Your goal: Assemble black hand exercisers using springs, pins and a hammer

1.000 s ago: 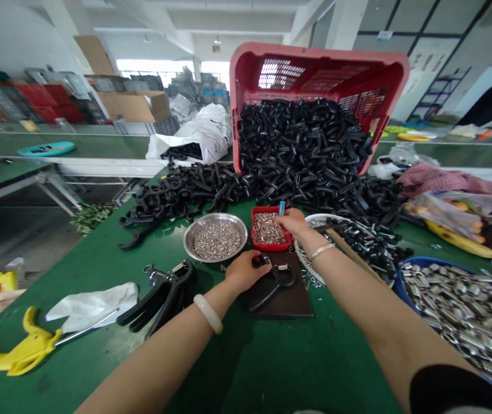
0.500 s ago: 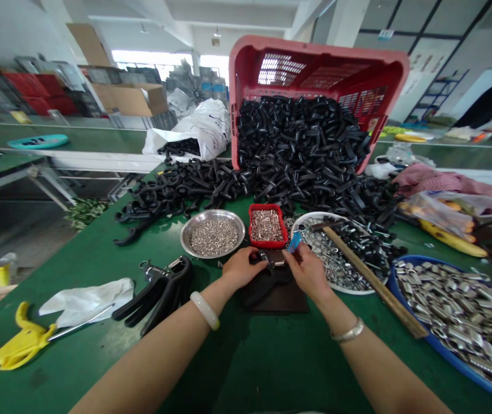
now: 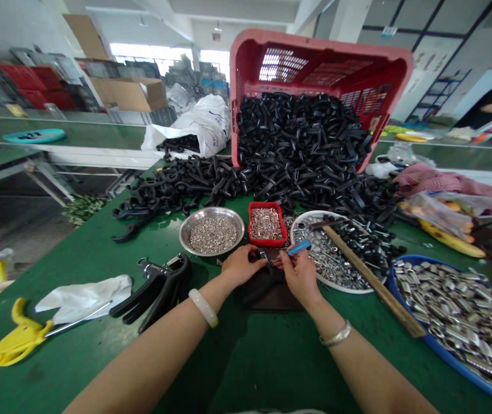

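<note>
And it's R hand (image 3: 301, 277) gripping blue tool (image 3: 298, 248), L hand (image 3: 240, 266) pinching blk grip (image 3: 264, 280), near red tray (image 3: 267, 243) w/ metal pins (image 3: 265, 223), steel bowl (image 3: 184, 236) w/ sml metal bits (image 3: 213, 234), red crate (image 3: 315, 43) w/ blk handles (image 3: 297, 126).

Pale ceiling (image 3: 232, 8) with beams (image 3: 159, 14), bright windows (image 3: 214, 64) at the back, a white column (image 3: 344, 23), blue shelving (image 3: 439, 96) at right, a long green-topped bench (image 3: 99, 134) crossing behind, grey floor (image 3: 8, 233) showing at left.

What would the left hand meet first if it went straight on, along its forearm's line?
Probably the near wall of the red plastic tray holding small metal pins, though the height of the left hand is unclear.
</note>
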A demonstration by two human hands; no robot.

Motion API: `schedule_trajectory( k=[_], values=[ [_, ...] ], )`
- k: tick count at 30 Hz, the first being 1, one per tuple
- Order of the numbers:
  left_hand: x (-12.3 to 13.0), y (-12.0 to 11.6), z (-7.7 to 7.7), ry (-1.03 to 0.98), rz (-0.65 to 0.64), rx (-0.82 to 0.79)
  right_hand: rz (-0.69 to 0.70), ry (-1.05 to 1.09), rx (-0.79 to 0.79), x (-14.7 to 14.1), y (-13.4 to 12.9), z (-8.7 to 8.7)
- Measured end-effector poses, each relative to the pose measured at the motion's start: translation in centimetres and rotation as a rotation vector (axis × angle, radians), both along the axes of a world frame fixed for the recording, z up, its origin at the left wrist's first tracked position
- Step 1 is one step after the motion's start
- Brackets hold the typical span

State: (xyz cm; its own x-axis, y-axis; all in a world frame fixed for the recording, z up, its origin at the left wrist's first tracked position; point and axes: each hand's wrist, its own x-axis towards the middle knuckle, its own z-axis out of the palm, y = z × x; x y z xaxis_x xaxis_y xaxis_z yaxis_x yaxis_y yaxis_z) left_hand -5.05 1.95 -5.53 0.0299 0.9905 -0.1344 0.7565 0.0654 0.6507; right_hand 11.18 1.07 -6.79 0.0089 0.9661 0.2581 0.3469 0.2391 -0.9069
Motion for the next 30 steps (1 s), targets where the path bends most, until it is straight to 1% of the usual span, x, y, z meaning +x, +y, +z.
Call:
schedule_trajectory(
  k=[2, 4, 6, 7, 8, 10, 12, 14, 16, 18, 19, 20, 22, 23, 24, 26, 27, 28, 30],
  values=[
    [0.1, 0.0, 0.0, 0.0, 0.0, 0.008, -0.021, 0.082, -0.016, -0.4, 0.1, 0.0],
    [0.1, 0.0, -0.1, 0.006, -0.003, 0.022, 0.007, 0.263, -0.144, -0.5, 0.4, 0.1],
    [0.0, 0.1, -0.3, 0.006, -0.012, 0.03, 0.088, 0.429, -0.305, -0.2, 0.7, 0.4],
    [-0.1, 0.2, -0.4, 0.004, -0.019, 0.033, 0.131, 0.476, -0.361, 0.0, 0.8, 0.5],
    [-0.1, 0.3, -0.5, 0.002, -0.025, 0.037, 0.164, 0.495, -0.394, 0.2, 0.8, 0.6],
    [-0.3, 0.3, -0.6, 0.003, -0.036, 0.044, 0.175, 0.455, -0.389, 0.7, 0.8, 0.7],
    [-0.3, 0.3, -0.6, 0.021, -0.038, 0.04, 0.154, 0.337, -0.313, 1.0, 0.9, 0.7],
    [-0.1, 0.0, -0.2, 0.07, -0.039, 0.022, 0.131, 0.207, -0.205, 1.1, 1.3, 1.0],
    [0.2, -0.5, 0.4, 0.152, -0.04, 0.039, 0.089, 0.097, -0.103, 1.0, 2.4, 1.7],
    [0.3, -0.9, 1.3, 0.235, -0.053, 0.117, 0.012, -0.072, -0.014, 0.7, 4.2, 2.7],
    [0.1, -1.0, 1.8, 0.276, -0.057, 0.173, -0.03, -0.222, 0.019, 0.6, 5.4, 3.3],
    [-0.3, -0.9, 2.4, 0.322, -0.052, 0.229, -0.054, -0.419, 0.03, 0.4, 6.6, 3.8],
    [-1.6, -0.1, 3.4, 0.446, -0.003, 0.272, -0.051, -0.775, -0.022, 0.1, 8.9, 4.5],
    [-2.5, 0.5, 3.8, 0.52, 0.032, 0.24, -0.029, -0.888, -0.061, -0.1, 9.8, 4.7],
    [-3.5, 1.2, 4.1, 0.587, 0.061, 0.157, -0.004, -0.951, -0.097, -0.4, 10.7, 4.9],
    [-5.1, 2.6, 4.4, 0.648, 0.048, -0.035, 0.037, -0.995, -0.141, -0.9, 11.7, 5.1],
    [-5.7, 3.2, 4.4, 0.648, 0.036, -0.099, 0.051, -1.021, -0.153, -1.4, 11.9, 5.3],
    [-6.1, 3.6, 4.3, 0.64, 0.027, -0.135, 0.065, -1.046, -0.156, -1.9, 11.8, 5.4],
    [-6.3, 4.1, 3.9, 0.629, 0.045, -0.149, 0.112, -1.078, -0.12, -3.5, 11.4, 5.8]
  ],
)
